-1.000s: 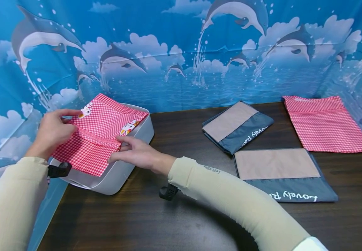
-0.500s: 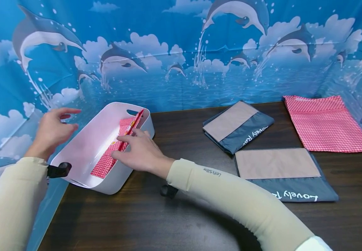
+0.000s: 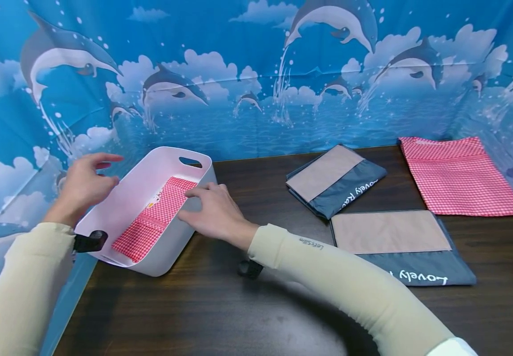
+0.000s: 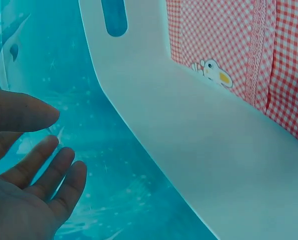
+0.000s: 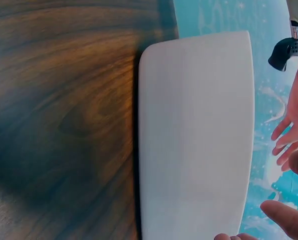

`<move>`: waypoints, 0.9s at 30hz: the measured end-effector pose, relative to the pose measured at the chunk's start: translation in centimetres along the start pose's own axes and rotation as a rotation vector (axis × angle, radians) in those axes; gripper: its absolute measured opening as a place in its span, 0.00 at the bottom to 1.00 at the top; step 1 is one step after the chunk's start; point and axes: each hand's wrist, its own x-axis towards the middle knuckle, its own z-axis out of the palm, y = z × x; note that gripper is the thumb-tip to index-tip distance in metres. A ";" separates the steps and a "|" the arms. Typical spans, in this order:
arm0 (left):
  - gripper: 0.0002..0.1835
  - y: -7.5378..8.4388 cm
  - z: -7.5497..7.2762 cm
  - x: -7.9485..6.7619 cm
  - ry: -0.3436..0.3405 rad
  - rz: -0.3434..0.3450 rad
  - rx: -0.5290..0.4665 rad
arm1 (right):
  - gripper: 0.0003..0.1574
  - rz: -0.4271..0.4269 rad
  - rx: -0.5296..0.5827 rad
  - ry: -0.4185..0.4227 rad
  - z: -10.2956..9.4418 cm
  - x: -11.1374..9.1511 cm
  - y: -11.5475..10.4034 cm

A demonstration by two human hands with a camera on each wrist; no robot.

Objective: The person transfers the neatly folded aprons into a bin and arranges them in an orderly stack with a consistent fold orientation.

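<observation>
A folded red-and-white checked cloth (image 3: 160,210) with a small cartoon animal print lies inside the white plastic bin (image 3: 169,247) at the left. In the left wrist view the checked cloth (image 4: 221,35) rests against the bin's inner wall. My left hand (image 3: 88,183) is over the bin's far left rim, fingers loose and holding nothing; the left wrist view shows the left hand (image 4: 34,165) with its fingers spread apart. At the bin's right rim is my right hand (image 3: 214,210), its fingers relaxed and nothing in its grip.
Two dark blue folded pieces with beige panels and white lettering, one farther back (image 3: 336,180) and one nearer (image 3: 392,235), lie right of centre. Another red checked cloth (image 3: 463,178) lies at the right. A dolphin-print curtain (image 3: 256,84) hangs behind the dark wooden table (image 3: 185,306).
The red checked cloth, held by both hands over the bin a second ago, has dropped and now lies flat inside it. Both hands have let go, and the right has drawn back to the rim.
</observation>
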 end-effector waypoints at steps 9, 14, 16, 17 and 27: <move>0.30 1.7 1.2 0.0 -0.061 0.091 0.036 | 0.33 0.041 -0.026 -0.008 -1.4 -0.2 2.2; 0.28 3.0 2.4 -0.3 -0.108 0.135 0.046 | 0.34 0.064 -0.037 -0.001 -2.3 -0.3 3.8; 0.27 3.5 3.0 -0.5 -0.129 0.149 0.048 | 0.34 0.077 -0.038 0.005 -2.6 -0.4 4.6; 0.26 3.7 3.4 -0.6 -0.139 0.158 0.049 | 0.34 0.088 -0.039 0.007 -2.7 -0.4 5.0; 0.31 5.8 6.8 -2.9 -0.295 0.294 0.126 | 0.35 0.171 -0.118 0.021 -5.5 -1.5 9.9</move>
